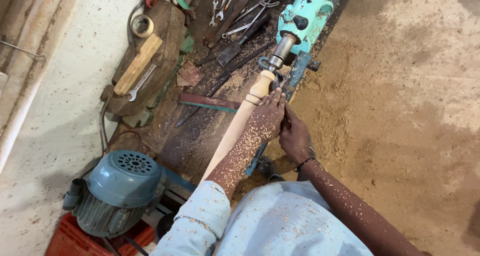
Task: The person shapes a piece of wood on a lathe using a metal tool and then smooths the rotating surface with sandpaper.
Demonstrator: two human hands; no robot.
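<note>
A pale turned wooden spindle is mounted on a lathe, its rounded end held by the metal centre of the turquoise tailstock. My left hand, dusted with wood chips, lies over the spindle near its beaded end. Just to its right, my right hand has its fingers curled shut. A thin tool seems to pass under both hands toward the wood, but the hands hide most of it.
Wrenches, calipers and chisels lie on the dark bench behind the lathe. A wooden block with a tape roll sits to the left. A blue-grey electric motor stands on a red crate at lower left. Sawdust covers the floor to the right.
</note>
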